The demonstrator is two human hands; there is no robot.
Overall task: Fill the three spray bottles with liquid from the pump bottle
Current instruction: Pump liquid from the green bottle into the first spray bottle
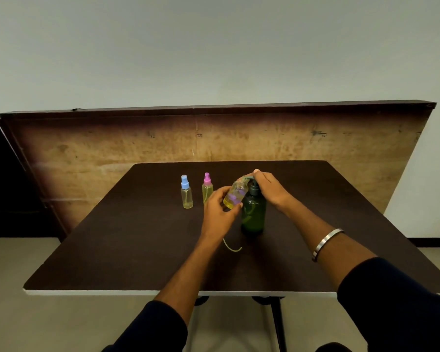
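A dark surface [137, 250] fills the middle of the frame, with a wooden board [112, 148] standing behind it. Just right of centre stands the green pump bottle [254, 212], its pump head mostly hidden under the right hand [269, 189], whose fingers curl over the top. The left hand [217, 209] grips a tilted, uncapped spray bottle [235, 195] with its mouth at the spout; how full it is stays unclear. Left of it stand a pink-capped bottle [207, 189], partly hidden, and a blue-capped bottle [186, 193]. A thin tube [231, 246] lies below the hands.
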